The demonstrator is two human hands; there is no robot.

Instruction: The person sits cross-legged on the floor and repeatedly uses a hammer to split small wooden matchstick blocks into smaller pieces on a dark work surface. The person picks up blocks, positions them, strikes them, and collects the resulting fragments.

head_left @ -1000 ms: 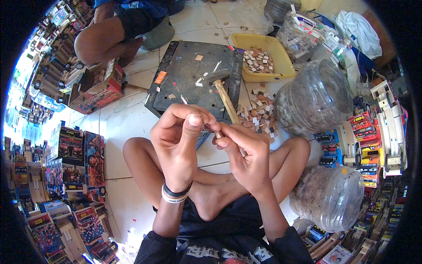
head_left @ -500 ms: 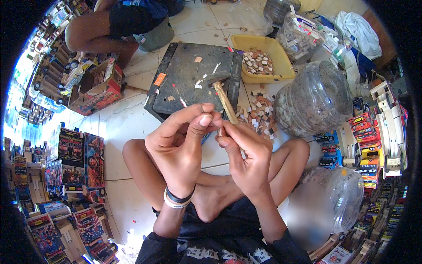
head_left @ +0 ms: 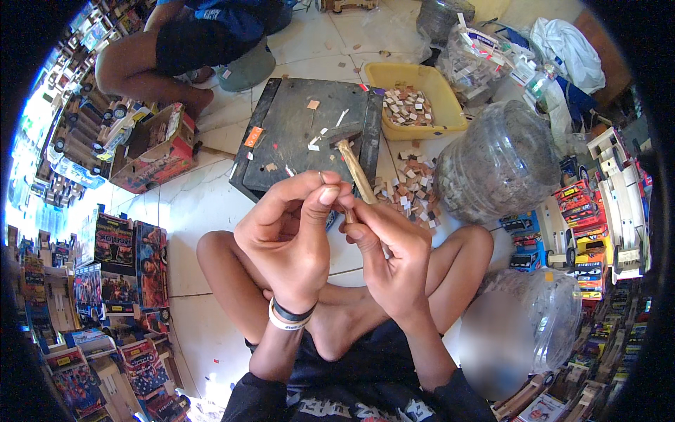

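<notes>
Close together over my crossed legs, both hands are raised with their fingertips nearly meeting. My left hand [head_left: 288, 225] is pinched, thumb against forefinger, and a thin sliver shows at its fingertip, too small to name. In a pinch of its own, my right hand [head_left: 394, 246] has a small brown piece [head_left: 349, 216] between thumb and forefinger. Just beyond the fingers lies a hammer [head_left: 357, 172], its wooden handle pointing toward me and its dark head on a low black table [head_left: 295, 116]. White scraps and a small tan square [head_left: 313, 105] lie on that tabletop.
Small wooden squares [head_left: 411, 190] are heaped on the tiles beside a yellow basin [head_left: 422, 130] of similar pieces. A big clear plastic jug [head_left: 499, 158] stands at right. Wooden toy trucks [head_left: 619, 204] line both sides. Another person's bent leg [head_left: 130, 63] is at far left, near a cardboard box [head_left: 155, 151].
The view has shifted slightly, moving the table and basin a little within it. Both hands keep their pinches, with the left wrist turned slightly.
</notes>
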